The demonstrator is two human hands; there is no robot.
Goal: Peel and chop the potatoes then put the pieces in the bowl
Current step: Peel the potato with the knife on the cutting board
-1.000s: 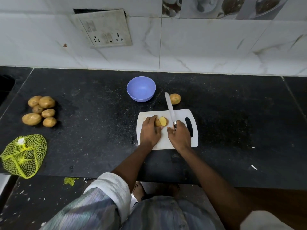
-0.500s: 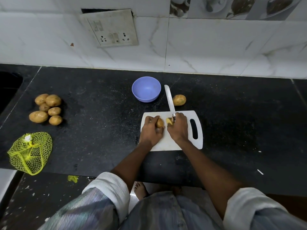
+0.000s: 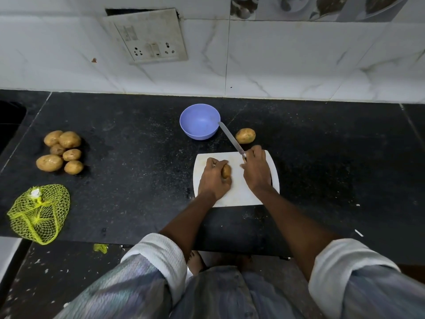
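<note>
Black speckled stone counter (image 3: 138, 180), wide bare room right of the white plastic chopping board (image 3: 234, 194) near its front edge. No legible writing on the white wall socket plate (image 3: 147, 35). Left hand (image 3: 215, 178) clenched around a brown unpeeled potato (image 3: 226, 171) on the board. Right hand (image 3: 256, 169) grasping a steel-bladed knife (image 3: 231, 139), tip toward the lavender plastic bowl (image 3: 199, 121).

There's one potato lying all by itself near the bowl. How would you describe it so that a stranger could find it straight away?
Start at the white cutting board in the middle of the black counter. Just behind its far edge, right of the blue bowl, lies the lone potato, beside the knife blade. Unlike the pile of potatoes far to the left, it sits alone, and no hand touches it.
</note>
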